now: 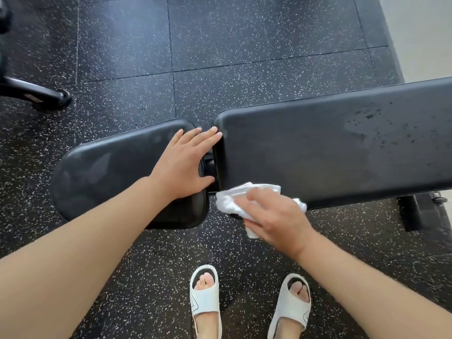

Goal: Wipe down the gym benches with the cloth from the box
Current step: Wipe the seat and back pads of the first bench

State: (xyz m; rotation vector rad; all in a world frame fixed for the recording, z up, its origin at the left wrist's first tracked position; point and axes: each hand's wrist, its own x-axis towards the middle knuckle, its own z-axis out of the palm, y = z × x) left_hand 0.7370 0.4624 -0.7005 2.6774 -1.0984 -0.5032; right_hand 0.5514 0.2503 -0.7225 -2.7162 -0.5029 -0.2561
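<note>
On the bench, near edge: both hands work at the gap between the two black pads.
Right hand (274, 216): fingers curled over a white cloth (234, 199), clutching it in a bunch; blurred, so the exact finger placement is unclear.
Right arm: reaches in from the lower right, wrist raised, back of the hand toward the camera.
Cloth: crumpled, pressed on the near left corner of the long back pad (342, 148), with part hanging over the edge below the hand.
Left hand (183, 162): flat and spread, holding nothing; palm on the right end of the seat pad (110, 172), fingertips (215, 133) reaching across the gap to touch the back pad's corner.
Left arm: stretches in from the lower left, nearly straight.
Back pad surface: dark droplets and a dull smear toward its right end, well apart from the cloth.
Floor (244, 45): black speckled rubber tiles.
Feet: white slides (204, 299) below the hands.
</note>
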